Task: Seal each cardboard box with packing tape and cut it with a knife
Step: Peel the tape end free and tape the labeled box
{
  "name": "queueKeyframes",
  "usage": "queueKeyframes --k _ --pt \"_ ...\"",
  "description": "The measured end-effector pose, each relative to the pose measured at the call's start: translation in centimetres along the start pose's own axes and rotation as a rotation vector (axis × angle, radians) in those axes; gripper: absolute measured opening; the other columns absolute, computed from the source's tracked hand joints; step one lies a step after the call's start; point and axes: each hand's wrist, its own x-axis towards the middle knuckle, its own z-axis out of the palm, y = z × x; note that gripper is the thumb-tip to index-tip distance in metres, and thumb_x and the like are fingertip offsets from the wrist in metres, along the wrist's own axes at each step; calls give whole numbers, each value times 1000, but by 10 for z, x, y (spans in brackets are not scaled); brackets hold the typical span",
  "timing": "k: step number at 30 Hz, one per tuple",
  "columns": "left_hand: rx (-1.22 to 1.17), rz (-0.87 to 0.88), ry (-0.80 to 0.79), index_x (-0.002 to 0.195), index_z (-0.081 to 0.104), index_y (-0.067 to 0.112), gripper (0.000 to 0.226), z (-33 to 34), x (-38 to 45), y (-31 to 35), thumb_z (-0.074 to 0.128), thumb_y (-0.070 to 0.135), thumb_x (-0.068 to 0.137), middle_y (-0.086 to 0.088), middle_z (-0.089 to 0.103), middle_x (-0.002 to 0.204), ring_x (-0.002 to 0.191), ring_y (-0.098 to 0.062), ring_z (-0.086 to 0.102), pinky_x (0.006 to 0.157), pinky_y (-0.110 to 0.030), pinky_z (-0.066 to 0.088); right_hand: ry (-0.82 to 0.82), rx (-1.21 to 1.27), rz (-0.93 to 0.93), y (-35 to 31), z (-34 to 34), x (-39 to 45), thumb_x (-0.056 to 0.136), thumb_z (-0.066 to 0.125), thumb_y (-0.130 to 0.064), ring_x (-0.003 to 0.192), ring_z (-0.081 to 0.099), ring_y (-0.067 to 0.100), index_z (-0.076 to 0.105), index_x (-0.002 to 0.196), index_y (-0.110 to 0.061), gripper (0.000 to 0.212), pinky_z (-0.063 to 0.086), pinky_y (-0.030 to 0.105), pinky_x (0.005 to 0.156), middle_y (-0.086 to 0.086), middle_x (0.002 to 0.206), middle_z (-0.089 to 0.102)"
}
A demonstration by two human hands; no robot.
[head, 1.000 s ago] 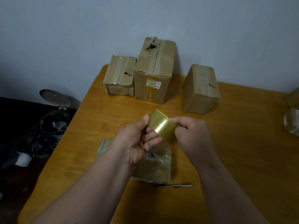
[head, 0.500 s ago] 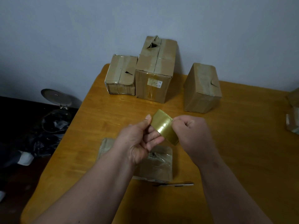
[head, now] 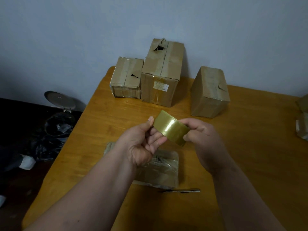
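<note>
A roll of brownish packing tape [head: 170,127] is held above the table between both hands. My left hand [head: 141,144] pinches its left edge with thumb and fingers, and my right hand [head: 205,142] grips its right side. Below the hands lies a flat cardboard box [head: 165,170] wrapped in glossy tape, partly hidden by my left wrist. A slim knife [head: 180,191] lies on the table just in front of that box. Three more cardboard boxes stand at the back: a small one [head: 126,77], a tall one [head: 162,74] with a torn top, and one further right [head: 209,92].
The wooden table [head: 250,147] ends at the left, with its rounded corner near the wall. On the dark floor to the left stands an open pedal bin [head: 58,117] with a black bag. Another taped package [head: 302,124] sits at the right edge.
The hands have barely moved. The tape roll looks turned slightly between the fingers, and the camera has shifted a little.
</note>
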Motion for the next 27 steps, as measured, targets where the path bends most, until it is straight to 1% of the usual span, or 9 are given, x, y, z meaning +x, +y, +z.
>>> queueKeyframes --k 5,8,10,12,15,17,20,23,27 --pt "2 -18 -67 86 64 -1 28 1 -6 3 64 27 91 -14 70 63 51 -20 70 35 -26 52 -44 58 -48 5 -8 0 75 63 -19 74 62 12 75 89 -21 18 51 21 65 5 79 69" --pt "138 84 -11 90 63 2 38 4 -5 0 57 39 95 -7 67 59 48 -14 66 41 -26 55 -18 73 -47 6 -4 -2 77 66 -24 77 65 15 75 92 -21 17 52 25 68 6 82 71" --pt "366 271 123 98 59 13 36 3 -1 -5 50 48 97 -6 66 79 62 -14 64 50 -29 57 -3 68 -50 6 -1 -3 79 65 -23 76 65 15 75 92 -19 17 52 25 67 7 82 71" --pt "689 600 269 107 55 26 28 -1 2 -9 46 50 97 -1 59 107 85 -12 60 64 -32 57 18 57 -46 5 0 -3 79 64 -24 76 65 13 74 93 -19 18 51 24 66 4 81 71" --pt "1067 1083 152 137 44 42 47 -8 0 -17 44 53 91 15 45 121 108 -1 48 83 -22 47 27 23 -48 4 1 -3 81 62 -26 77 65 14 73 95 -19 19 51 26 67 3 83 71" --pt "1293 1196 24 143 39 43 54 -10 1 -22 40 54 90 17 41 125 121 -4 41 95 -23 42 20 18 -48 3 2 -3 82 61 -26 80 65 15 72 99 -16 22 52 26 68 4 86 71" --pt "1484 1324 29 143 46 32 51 -12 1 -26 42 44 94 2 47 142 131 -15 38 103 -30 37 30 49 -37 4 4 -4 85 57 -27 85 67 15 70 104 -17 25 53 27 70 3 91 72" --pt "1534 1498 60 136 57 17 43 -13 1 -27 48 30 96 -13 56 136 126 -26 50 100 -31 41 30 43 -34 6 6 -5 90 55 -28 91 67 16 69 106 -21 23 55 27 73 1 96 72" --pt "1493 1615 63 126 65 5 34 -12 3 -29 55 19 96 -15 63 127 116 -29 58 94 -37 51 35 62 -37 8 9 -7 93 55 -25 85 66 8 69 105 -22 19 51 21 71 -2 92 72"
